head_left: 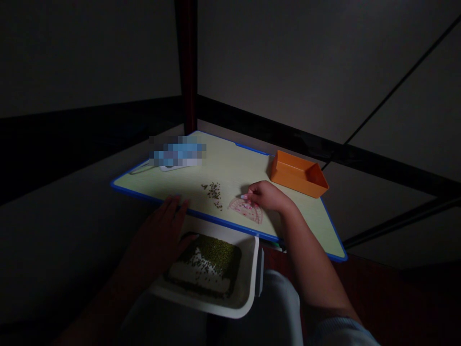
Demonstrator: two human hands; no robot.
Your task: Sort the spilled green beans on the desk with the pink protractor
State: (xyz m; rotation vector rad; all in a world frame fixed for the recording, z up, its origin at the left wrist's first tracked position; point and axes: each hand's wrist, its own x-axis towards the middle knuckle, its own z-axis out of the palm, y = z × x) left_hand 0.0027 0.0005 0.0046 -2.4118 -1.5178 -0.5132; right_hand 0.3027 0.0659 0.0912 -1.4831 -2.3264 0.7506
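Note:
My right hand [264, 195] rests on a small blue-edged table [230, 163] with its fingers curled on a clear pink protractor [246, 210] lying flat. A scatter of small green beans [213, 191] lies just left of the protractor. My left hand [162, 230] grips the far left rim of a white tray [248, 283] holding many green beans [216, 254]. The tray sits on my lap, below the table's near edge.
An orange open box [298, 174] stands at the table's right back corner. A blurred blue-and-white object [178, 154] lies at the back left. Dark walls and a dark post [186, 67] stand behind the table. The room is dim.

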